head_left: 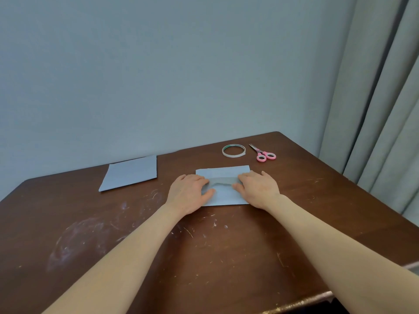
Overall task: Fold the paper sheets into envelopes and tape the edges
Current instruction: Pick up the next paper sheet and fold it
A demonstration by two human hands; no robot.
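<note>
Scratched brown wooden table (204,257) is filling the lower view, standing against a plain blue-grey wall (158,64), with pale curtains (374,109) hanging at the right. A person is reaching in from the near side, bare forearms stretching to the middle of the table, where one pale blue paper sheet (223,196) is lying. Part of it is being folded over itself, and the folded edge is running left to right, bulging slightly in the middle where nothing is holding it down.

The left hand (189,192) is resting on the left end of that fold, fingers only gently bent and pressing on the flap, thumb spreading onto the paper nearer the person. The right hand (258,189) is mirroring it at the right end, fingers extending across the flap, pressing rather than gripping. Having a hand at each end is likely keeping the edges aligned while the crease is being set.

Spare sheets (130,172) are waiting at the far left, well apart. A tape roll (233,150) and pink-handled scissors (263,152) are lying side by side at the far right, probably waiting for the taping, not yet begun
</note>
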